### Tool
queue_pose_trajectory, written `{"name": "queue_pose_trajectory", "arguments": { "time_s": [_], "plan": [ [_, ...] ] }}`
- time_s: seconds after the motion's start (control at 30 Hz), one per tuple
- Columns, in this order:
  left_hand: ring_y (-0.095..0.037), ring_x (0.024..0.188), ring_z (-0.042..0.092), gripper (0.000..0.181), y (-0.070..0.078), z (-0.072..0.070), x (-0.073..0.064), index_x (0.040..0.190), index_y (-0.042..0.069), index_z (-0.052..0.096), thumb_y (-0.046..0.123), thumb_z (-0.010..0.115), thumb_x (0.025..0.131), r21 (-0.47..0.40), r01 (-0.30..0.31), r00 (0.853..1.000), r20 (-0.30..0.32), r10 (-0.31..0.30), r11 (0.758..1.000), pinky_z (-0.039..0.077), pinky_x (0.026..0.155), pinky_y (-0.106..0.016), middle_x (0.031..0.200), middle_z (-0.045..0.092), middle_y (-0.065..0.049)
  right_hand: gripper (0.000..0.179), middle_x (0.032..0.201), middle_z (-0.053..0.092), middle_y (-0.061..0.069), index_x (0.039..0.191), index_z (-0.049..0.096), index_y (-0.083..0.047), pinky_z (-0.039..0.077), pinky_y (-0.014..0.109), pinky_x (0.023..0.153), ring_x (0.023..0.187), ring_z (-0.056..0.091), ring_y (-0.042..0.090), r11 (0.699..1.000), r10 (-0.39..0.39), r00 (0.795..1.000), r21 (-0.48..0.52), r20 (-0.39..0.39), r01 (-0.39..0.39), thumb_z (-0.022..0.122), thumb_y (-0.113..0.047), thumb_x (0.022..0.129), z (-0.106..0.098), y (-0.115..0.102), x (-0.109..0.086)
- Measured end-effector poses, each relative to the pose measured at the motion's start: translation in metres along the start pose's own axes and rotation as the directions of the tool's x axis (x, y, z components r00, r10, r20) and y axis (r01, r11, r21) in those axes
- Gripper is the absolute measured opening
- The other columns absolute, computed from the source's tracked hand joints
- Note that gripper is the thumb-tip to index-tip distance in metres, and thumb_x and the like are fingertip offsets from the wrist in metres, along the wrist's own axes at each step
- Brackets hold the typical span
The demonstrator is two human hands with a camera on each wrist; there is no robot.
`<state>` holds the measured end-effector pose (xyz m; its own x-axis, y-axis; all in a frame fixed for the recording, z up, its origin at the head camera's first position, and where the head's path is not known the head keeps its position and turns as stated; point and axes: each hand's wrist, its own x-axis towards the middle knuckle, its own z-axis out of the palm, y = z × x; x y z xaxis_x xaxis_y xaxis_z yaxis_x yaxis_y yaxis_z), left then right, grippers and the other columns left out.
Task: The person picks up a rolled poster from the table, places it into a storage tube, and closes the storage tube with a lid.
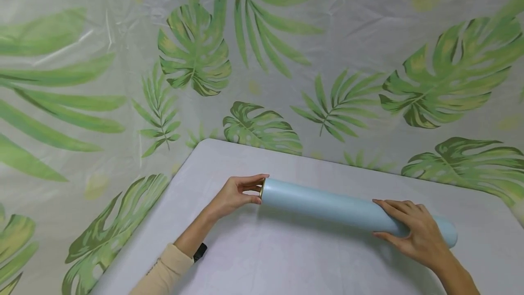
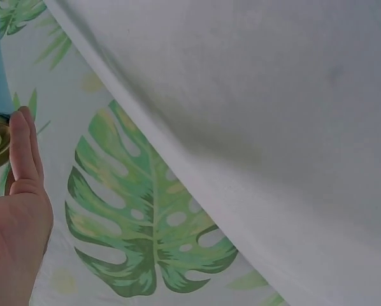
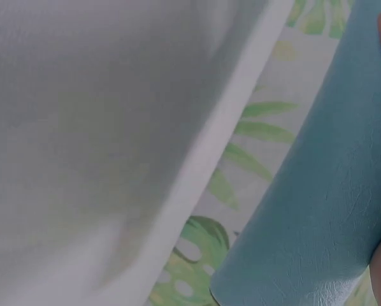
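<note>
A long light blue tube [image 1: 323, 203] with a gold-rimmed end is held aslant over the white table, its right end nearer the person. At its left end my left hand [image 1: 231, 198] pinches the rim between thumb and fingers. The left wrist view shows that end's gold cap [image 2: 4, 152] with a round recess, beside the fingers. Toward the other end, my right hand [image 1: 423, 236] grips the tube, thumb on the near side and fingers over the top. In the right wrist view the tube's textured blue surface [image 3: 318, 185] fills the right side, and only parts of the hand show.
Under the tube spreads a white table [image 1: 229, 158] with rounded corners. Behind and left of it lies a pale sheet with green leaf prints [image 1: 194, 49]. A small black object [image 1: 200, 252] sits at the left wrist by the beige sleeve [image 1: 168, 267].
</note>
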<state>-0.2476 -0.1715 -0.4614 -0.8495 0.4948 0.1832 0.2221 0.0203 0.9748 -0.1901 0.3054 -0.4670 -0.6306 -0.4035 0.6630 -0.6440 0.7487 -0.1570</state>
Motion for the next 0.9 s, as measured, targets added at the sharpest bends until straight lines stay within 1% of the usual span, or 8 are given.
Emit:
{"name": "queue_pose_trajectory", "arguments": {
  "time_s": [0.1, 0.17, 0.33, 0.47, 0.63, 0.7, 0.8, 0.9],
  "plan": [
    [-0.013, 0.118, 0.068, 0.063, 0.0009, 0.002, -0.0005, 0.147, 0.01, 0.059, 0.002, 0.08, 0.088, 0.007, -0.003, 1.0, -0.013, 0.003, 1.0, 0.062, 0.09, -0.031, 0.148, 0.061, -0.016, 0.091, 0.113, 0.076, 0.008, 0.134, 0.072, -0.017, 0.035, 0.029, 0.079, 0.101, 0.058, 0.006, 1.0, 0.01, 1.0, 0.002, -0.002, -0.01, 0.1, -0.025, 0.048, 0.0007, -0.0008, -0.0021],
    [-0.014, 0.119, 0.068, 0.063, 0.0017, 0.003, -0.0006, 0.147, 0.009, 0.059, 0.003, 0.08, 0.088, 0.012, -0.009, 1.0, -0.006, 0.009, 1.0, 0.062, 0.09, -0.031, 0.148, 0.061, -0.017, 0.091, 0.113, 0.076, 0.009, 0.133, 0.072, -0.017, 0.035, 0.029, 0.079, 0.1, 0.058, 0.005, 1.0, 0.018, 1.0, 0.006, -0.003, -0.018, 0.1, -0.024, 0.047, 0.0007, -0.0014, -0.0035],
    [-0.017, 0.12, 0.068, 0.065, 0.0021, 0.0018, -0.0018, 0.15, 0.007, 0.055, 0.004, 0.079, 0.09, 0.039, -0.01, 0.999, 0.044, 0.009, 0.999, 0.061, 0.09, -0.028, 0.149, 0.059, -0.016, 0.09, 0.114, 0.076, 0.006, 0.133, 0.072, -0.019, 0.034, 0.028, 0.079, 0.1, 0.056, 0.0, 1.0, 0.02, 1.0, 0.021, 0.007, -0.02, 0.1, -0.024, 0.048, 0.0001, -0.003, -0.0046],
    [-0.023, 0.123, 0.067, 0.065, 0.001, -0.001, -0.0034, 0.152, 0.01, 0.052, 0.005, 0.077, 0.092, 0.071, -0.012, 0.997, 0.081, 0.007, 0.997, 0.059, 0.092, -0.025, 0.149, 0.06, -0.016, 0.089, 0.112, 0.076, 0.003, 0.133, 0.072, -0.02, 0.034, 0.027, 0.079, 0.102, 0.056, -0.003, 1.0, 0.013, 1.0, 0.022, 0.027, -0.013, 0.1, -0.026, 0.049, 0.0005, -0.0047, -0.0047],
    [-0.031, 0.128, 0.065, 0.066, -0.002, -0.0003, -0.0048, 0.153, 0.013, 0.051, 0.008, 0.077, 0.093, 0.091, 0.0, 0.992, 0.125, -0.011, 0.996, 0.057, 0.097, -0.024, 0.15, 0.059, -0.016, 0.088, 0.111, 0.076, 0.002, 0.132, 0.073, -0.02, 0.033, 0.025, 0.078, 0.103, 0.054, -0.006, 1.0, 0.021, 0.999, 0.021, 0.049, -0.022, 0.101, -0.026, 0.048, 0.0004, -0.0044, -0.0065],
    [-0.032, 0.128, 0.064, 0.067, -0.0027, 0.0004, -0.006, 0.154, 0.013, 0.05, 0.008, 0.077, 0.093, 0.097, 0.007, 0.991, 0.134, -0.02, 0.995, 0.056, 0.097, -0.023, 0.151, 0.058, -0.016, 0.088, 0.111, 0.076, 0.001, 0.131, 0.074, -0.02, 0.033, 0.025, 0.078, 0.103, 0.054, -0.006, 0.999, 0.018, 0.998, 0.026, 0.054, -0.019, 0.101, -0.026, 0.048, 0.0001, -0.0036, -0.0066],
    [-0.035, 0.13, 0.063, 0.067, -0.0033, 0.0012, -0.0067, 0.155, 0.011, 0.047, 0.006, 0.075, 0.094, 0.095, 0.0, 0.99, 0.14, -0.014, 0.995, 0.057, 0.096, -0.023, 0.153, 0.056, -0.017, 0.089, 0.111, 0.076, 0.001, 0.131, 0.074, -0.02, 0.034, 0.025, 0.079, 0.104, 0.054, -0.007, 0.999, 0.018, 0.998, 0.027, 0.058, -0.019, 0.101, -0.025, 0.047, -0.0003, -0.0025, -0.0058],
    [-0.035, 0.133, 0.06, 0.068, -0.0016, 0.0015, -0.0068, 0.157, 0.013, 0.044, 0.006, 0.073, 0.096, 0.097, 0.011, 0.99, 0.142, -0.024, 0.995, 0.056, 0.097, -0.023, 0.154, 0.054, -0.016, 0.089, 0.111, 0.075, 0.0, 0.132, 0.073, -0.021, 0.034, 0.025, 0.079, 0.105, 0.053, -0.009, 0.999, 0.024, 0.998, 0.024, 0.065, -0.026, 0.101, -0.024, 0.047, -0.0007, -0.003, -0.0058]
  ]
}}
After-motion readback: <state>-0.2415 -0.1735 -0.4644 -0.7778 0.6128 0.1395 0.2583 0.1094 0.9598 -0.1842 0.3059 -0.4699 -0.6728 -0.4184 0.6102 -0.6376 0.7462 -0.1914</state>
